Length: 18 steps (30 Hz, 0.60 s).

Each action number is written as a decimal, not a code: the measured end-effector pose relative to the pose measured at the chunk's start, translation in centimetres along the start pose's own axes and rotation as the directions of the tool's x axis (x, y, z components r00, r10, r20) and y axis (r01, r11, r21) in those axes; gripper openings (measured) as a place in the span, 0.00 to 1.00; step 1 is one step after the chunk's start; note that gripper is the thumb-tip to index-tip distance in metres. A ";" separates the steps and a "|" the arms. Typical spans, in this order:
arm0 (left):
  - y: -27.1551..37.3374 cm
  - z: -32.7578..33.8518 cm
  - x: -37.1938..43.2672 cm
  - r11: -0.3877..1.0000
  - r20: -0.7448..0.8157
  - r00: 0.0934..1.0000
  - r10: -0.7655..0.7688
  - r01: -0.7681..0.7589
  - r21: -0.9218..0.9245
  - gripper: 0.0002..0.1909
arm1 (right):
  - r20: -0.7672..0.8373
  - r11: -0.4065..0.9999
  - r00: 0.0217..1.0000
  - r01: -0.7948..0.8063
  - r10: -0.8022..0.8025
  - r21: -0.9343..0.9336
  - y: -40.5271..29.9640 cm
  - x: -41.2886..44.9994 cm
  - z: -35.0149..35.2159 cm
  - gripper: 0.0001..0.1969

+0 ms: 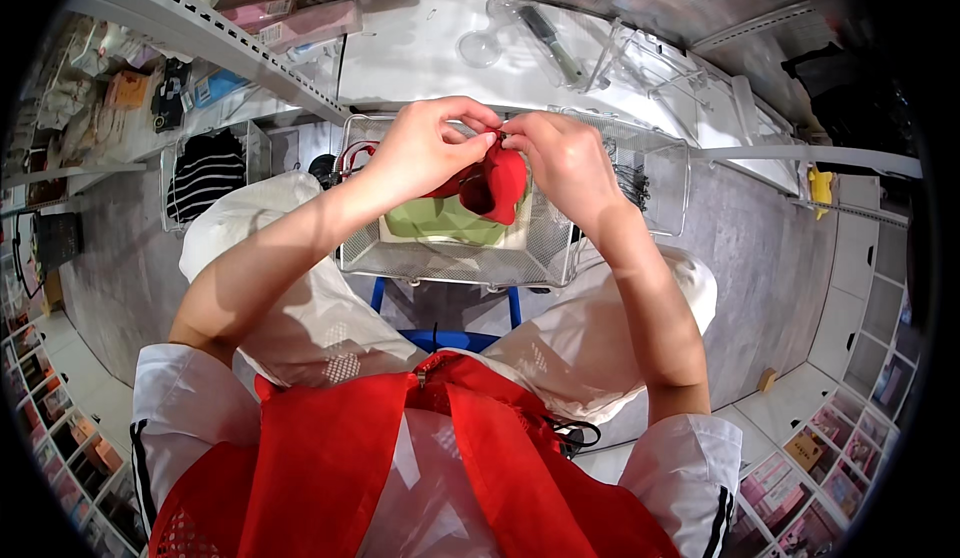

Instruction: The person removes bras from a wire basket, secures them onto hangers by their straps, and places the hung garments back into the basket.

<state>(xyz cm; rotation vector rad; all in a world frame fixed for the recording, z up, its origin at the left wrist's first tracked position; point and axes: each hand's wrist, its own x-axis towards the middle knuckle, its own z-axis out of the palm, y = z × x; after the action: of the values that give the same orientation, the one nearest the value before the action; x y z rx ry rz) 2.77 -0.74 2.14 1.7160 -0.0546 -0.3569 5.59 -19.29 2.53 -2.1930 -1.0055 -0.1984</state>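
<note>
My left hand (439,137) and my right hand (566,156) meet above a wire mesh basket (457,264). Their fingertips pinch the top of a red fabric item (506,183), which hangs down between them with a fold gaping open. A small dark part shows at the pinch, too small to make out. Under the red fabric, a green folded cloth (442,220) lies in the basket on something pale. Red straps (356,154) show at the basket's left side, partly behind my left wrist. Dark thin items (632,183) lie in the mesh basket to the right (675,190).
Ahead, a white shelf (409,51) bears a packaged hairbrush (551,44) and a clear rack (649,62). Slotted metal uprights (217,32) frame it. At left stands a bin of striped black-and-white fabric (206,175). A blue stool (450,339) shows between my knees.
</note>
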 end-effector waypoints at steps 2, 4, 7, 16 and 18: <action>0.0 0.1 0.0 0.999 -0.028 1.000 0.008 -0.007 0.039 0.09 | 0.004 1.000 1.000 -0.006 0.006 0.003 0.0 0.0 0.1 0.04; 0.2 0.1 -0.1 0.997 -0.055 0.998 0.018 -0.013 0.077 0.08 | 0.008 1.000 1.000 -0.012 0.012 0.006 0.0 0.1 0.2 0.03; 0.4 0.3 -0.4 0.996 -0.084 0.996 0.038 -0.032 0.078 0.06 | -0.002 0.999 1.000 -0.016 0.016 0.035 0.0 0.2 0.4 0.04; 0.9 -0.1 -0.2 0.920 -0.213 0.920 0.329 -0.262 0.290 0.04 | -0.063 0.963 0.970 -0.223 0.234 0.149 -0.8 0.7 0.2 0.04; 1.2 -0.6 -0.3 0.960 -0.189 0.965 0.180 -0.130 0.246 0.04 | -0.060 0.914 0.935 -0.326 0.350 0.242 -0.9 0.9 -0.1 0.04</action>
<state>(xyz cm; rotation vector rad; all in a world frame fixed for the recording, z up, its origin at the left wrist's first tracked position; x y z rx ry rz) 2.86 -0.36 3.45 1.9585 -0.0793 -0.0509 5.63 -18.39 3.45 -2.0811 -0.5473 -0.0306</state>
